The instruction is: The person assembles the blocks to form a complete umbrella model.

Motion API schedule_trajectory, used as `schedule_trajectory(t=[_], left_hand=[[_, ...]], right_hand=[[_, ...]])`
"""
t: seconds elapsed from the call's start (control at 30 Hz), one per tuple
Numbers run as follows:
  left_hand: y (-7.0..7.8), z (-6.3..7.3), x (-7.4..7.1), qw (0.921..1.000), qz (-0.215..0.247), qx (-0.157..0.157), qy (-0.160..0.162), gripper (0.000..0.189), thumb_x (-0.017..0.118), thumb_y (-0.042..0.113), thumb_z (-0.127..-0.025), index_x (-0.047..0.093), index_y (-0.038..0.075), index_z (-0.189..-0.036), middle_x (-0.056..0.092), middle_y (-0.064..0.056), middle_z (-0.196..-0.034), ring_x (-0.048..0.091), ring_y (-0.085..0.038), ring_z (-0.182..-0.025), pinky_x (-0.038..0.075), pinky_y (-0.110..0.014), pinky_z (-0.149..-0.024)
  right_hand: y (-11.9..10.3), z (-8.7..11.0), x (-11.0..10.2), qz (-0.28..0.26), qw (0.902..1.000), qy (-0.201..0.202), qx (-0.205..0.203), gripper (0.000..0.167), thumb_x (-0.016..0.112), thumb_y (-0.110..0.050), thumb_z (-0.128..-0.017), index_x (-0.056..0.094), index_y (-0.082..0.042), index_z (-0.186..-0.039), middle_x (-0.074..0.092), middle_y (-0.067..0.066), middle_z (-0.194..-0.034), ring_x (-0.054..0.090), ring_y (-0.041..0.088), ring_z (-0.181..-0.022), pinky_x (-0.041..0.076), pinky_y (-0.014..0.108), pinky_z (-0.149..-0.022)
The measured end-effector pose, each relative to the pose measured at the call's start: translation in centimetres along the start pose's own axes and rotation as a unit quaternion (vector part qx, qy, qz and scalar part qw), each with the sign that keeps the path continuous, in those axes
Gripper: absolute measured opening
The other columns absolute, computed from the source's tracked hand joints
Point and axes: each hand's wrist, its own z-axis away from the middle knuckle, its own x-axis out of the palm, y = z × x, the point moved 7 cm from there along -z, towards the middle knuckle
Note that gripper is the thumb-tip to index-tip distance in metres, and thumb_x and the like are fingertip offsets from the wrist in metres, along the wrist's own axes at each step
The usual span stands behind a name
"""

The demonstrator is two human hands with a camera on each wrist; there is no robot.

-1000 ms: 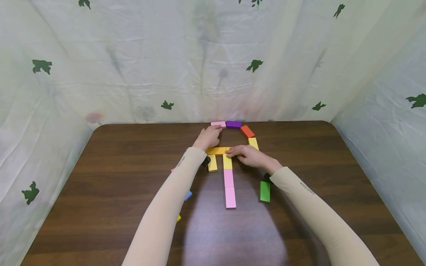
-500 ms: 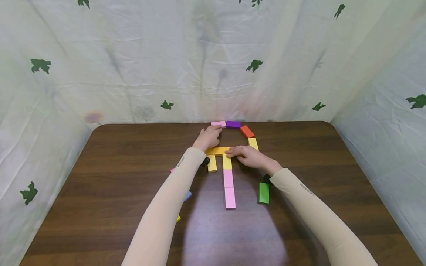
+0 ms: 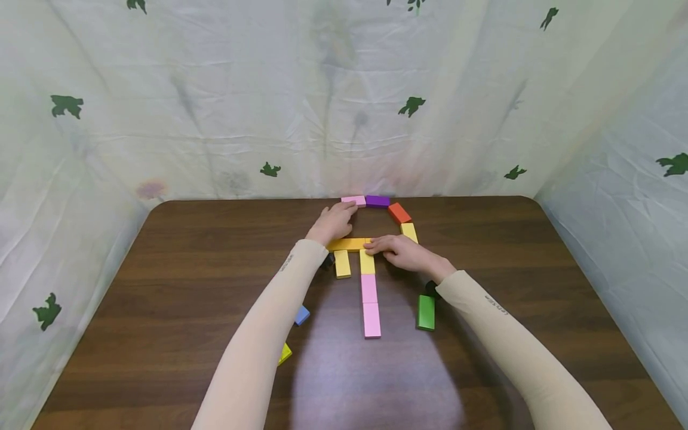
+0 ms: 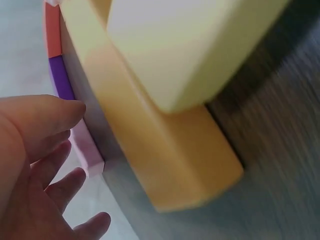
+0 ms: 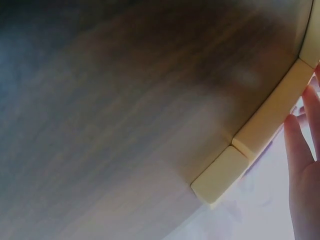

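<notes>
My left hand [image 3: 331, 224] is at the table's far edge, its fingertips by a light pink block [image 3: 352, 200]; in the left wrist view its fingers are loosely bent with nothing between them. Beneath the wrist lies an orange block [image 3: 346, 244]. Fingers of my right hand [image 3: 405, 254] rest at that block's right end, where a yellow block [image 3: 367, 264] meets it. From there two pink blocks [image 3: 369, 289] run in line toward me. A purple block [image 3: 378, 202], a red-orange block [image 3: 399, 212] and a pale yellow block [image 3: 409, 230] curve around the right hand.
Another yellow block [image 3: 342, 264] lies below the orange one. A green block [image 3: 426, 312] sits near the right wrist. Blue [image 3: 302, 315] and bright yellow [image 3: 285, 353] blocks are partly covered by the left sleeve. A white patterned curtain [image 3: 344, 119] hangs behind the brown table [image 3: 484, 239].
My left hand and forearm have shifted slightly left, uncovering more of the blue and bright yellow blocks. The right hand stays in place, and the far row of blocks looks unmoved.
</notes>
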Motion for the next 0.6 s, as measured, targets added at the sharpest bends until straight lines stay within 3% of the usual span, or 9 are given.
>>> schedule_trajectory(t=[0.33,0.6], left_hand=[[-1.2,1.4,-1.3,0.9998,0.005,0.014,0.013,0.054,0.050,0.014,-0.097,0.034,0.007,-0.149,0.028,-0.008,-0.154,0.024,-0.025,-0.141,0.018,-0.052,-0.112],[-0.8,0.5,-0.6,0.9997,-0.001,0.025,-0.009,0.055,0.049,0.015,-0.098,0.031,0.007,-0.150,0.026,-0.008,-0.155,0.021,-0.024,-0.142,0.016,-0.052,-0.112]], right_hand=[[0.1,0.4,-0.5,-0.003,0.9999,-0.001,0.013,0.040,0.049,0.010,-0.089,0.065,-0.003,-0.122,0.059,0.009,-0.130,0.048,0.029,-0.126,0.036,0.042,-0.105],[-0.1,0.3,-0.3,-0.005,1.0000,0.001,0.003,0.039,0.049,0.010,-0.088,0.066,-0.002,-0.122,0.059,0.010,-0.130,0.048,0.029,-0.126,0.036,0.042,-0.105]])
